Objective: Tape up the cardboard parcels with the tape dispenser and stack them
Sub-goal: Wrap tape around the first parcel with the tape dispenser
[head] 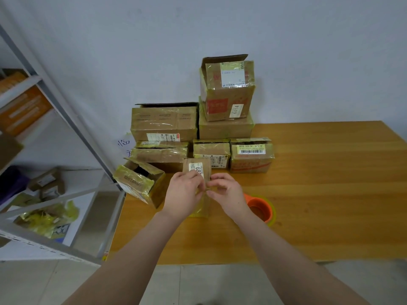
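Here, at the far left, a grey metal rack [77,128] carries orange boxes [24,108] on an upper shelf and a heap of yellowish tape scraps [48,216] lower down. The wooden table [319,194] begins just right of it.

Taking the person's hands as the dial's centre, an open box [141,186] sits tilted at nine o'clock on the table's left edge, its flaps up. At eleven o'clock a wide box [164,124] rests on a flatter parcel [158,153] against the wall.

The left hand [182,194] has its fingers curled, the tips pinching at the top face of the small parcel [199,170], which stands on the table directly between both hands and carries a white label. The right hand [228,192] meets it from the other side, thumb and fingers likewise pinched together on that same face, fingertips almost touching those of the left. Whether they nip a tape end or the cardboard itself I cannot tell.

At twelve to one o'clock two taped parcels [211,154] lie side by side. Behind them a low box [225,128] bears a top box [226,91] marked 6414, one flap raised.

The orange tape dispenser [261,208] lies on the table at four o'clock, just beside the right wrist, with nothing gripping it.
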